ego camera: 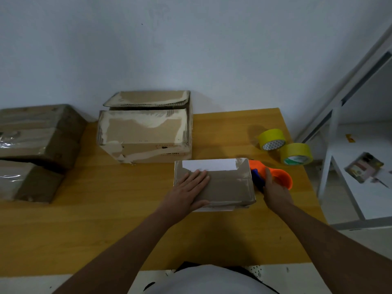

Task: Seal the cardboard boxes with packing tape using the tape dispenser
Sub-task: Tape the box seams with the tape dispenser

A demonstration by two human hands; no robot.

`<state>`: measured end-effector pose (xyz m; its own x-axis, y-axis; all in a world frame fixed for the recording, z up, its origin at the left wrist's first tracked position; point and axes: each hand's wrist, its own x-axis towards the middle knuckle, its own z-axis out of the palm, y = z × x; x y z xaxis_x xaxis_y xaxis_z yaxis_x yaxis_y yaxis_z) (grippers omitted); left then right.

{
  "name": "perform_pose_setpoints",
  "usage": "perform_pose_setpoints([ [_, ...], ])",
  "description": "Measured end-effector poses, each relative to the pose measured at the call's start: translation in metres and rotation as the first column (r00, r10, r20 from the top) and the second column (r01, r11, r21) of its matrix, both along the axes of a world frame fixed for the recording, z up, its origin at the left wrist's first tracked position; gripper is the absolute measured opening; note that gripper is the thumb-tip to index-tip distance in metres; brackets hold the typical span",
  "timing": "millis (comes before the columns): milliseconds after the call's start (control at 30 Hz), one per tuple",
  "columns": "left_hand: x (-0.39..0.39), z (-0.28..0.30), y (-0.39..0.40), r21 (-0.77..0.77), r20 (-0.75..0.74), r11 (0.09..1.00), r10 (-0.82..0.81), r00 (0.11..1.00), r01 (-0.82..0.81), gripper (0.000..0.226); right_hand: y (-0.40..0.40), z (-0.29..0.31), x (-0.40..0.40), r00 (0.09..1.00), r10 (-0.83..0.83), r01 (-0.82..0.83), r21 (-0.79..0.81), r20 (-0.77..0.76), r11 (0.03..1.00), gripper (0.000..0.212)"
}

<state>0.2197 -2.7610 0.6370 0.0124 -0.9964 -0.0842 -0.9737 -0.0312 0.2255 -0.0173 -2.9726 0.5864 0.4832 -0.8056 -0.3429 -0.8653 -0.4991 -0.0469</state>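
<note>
A small box [214, 183] is sitting on the wooden table [127, 225], close to the person. Its flaps are lying flat, and a white strip is showing along its far edge.

The left hand [189, 188] is lying flat on top of the small box, on its left part. The fingers are straight and side by side, pressing down. The thumb is resting along the near edge of the box.

The tape dispenser [271, 174] is orange with a blue part. It is sitting on the table, touching the right side of the small box. The right hand [273, 190] is reaching onto it from the near side. The fingers are wrapping around its handle, so this hand is gripping the dispenser.

Two yellow tape rolls [285, 146] are lying further back on the right, touching each other and well apart from the hands.

A big box [146, 132] is standing behind the small box, near the wall, with its top flaps partly open. More brown boxes [36, 149] are piling up at the left edge of the table. A white shelf [360, 177] is standing to the right of the table.
</note>
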Motion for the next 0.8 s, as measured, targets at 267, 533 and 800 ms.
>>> perform_pose_setpoints([
  [267, -0.001, -0.001, 0.001, -0.020, -0.012, 1.000, 0.013, 1.000, -0.013, 0.071, -0.019, 0.055, -0.019, 0.782, -0.300, 0.206, 0.228, 0.547, 0.952, 0.044],
  [533, -0.002, -0.003, -0.001, -0.016, -0.021, 1.000, 0.005, 1.000, -0.005, 0.074, 0.006, 0.146, -0.001, 0.433, -0.258, 0.227, 0.172, 0.864, 0.958, 0.035],
  [800, 0.019, -0.001, 0.001, 0.000, -0.099, 0.999, -0.046, 0.994, 0.047, 0.079, 0.044, 0.146, 0.057, 0.609, -0.031, -0.131, 0.139, 0.792, 0.982, 0.041],
])
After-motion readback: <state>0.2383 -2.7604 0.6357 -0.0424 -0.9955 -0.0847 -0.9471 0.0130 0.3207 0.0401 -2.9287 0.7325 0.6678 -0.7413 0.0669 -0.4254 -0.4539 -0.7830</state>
